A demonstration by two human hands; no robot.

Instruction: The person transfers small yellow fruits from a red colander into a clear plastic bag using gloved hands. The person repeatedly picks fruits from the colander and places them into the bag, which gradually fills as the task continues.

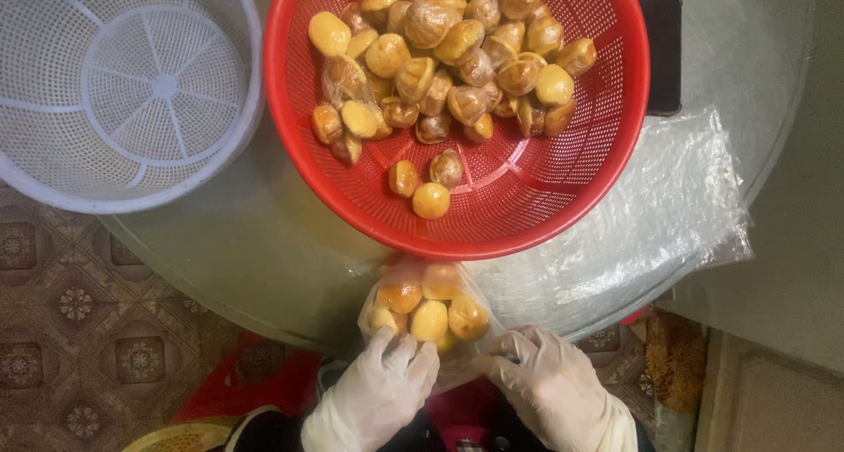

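Head view: we held the clear bag of yellow pastries (428, 309) by its near end, left hand (380, 390) and right hand (547, 383) both pinched shut on it, the bag extending away toward the red basket (607, 153) on the surface (246, 250).

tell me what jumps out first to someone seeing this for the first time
The big red basket at top centre grabs the eye, heaped at its far side with round yellow-brown pastries. Just below it, at the table's near edge, the gloved left hand and right hand grip a clear bag holding a few of the same pastries. A white basket sits at the upper left.
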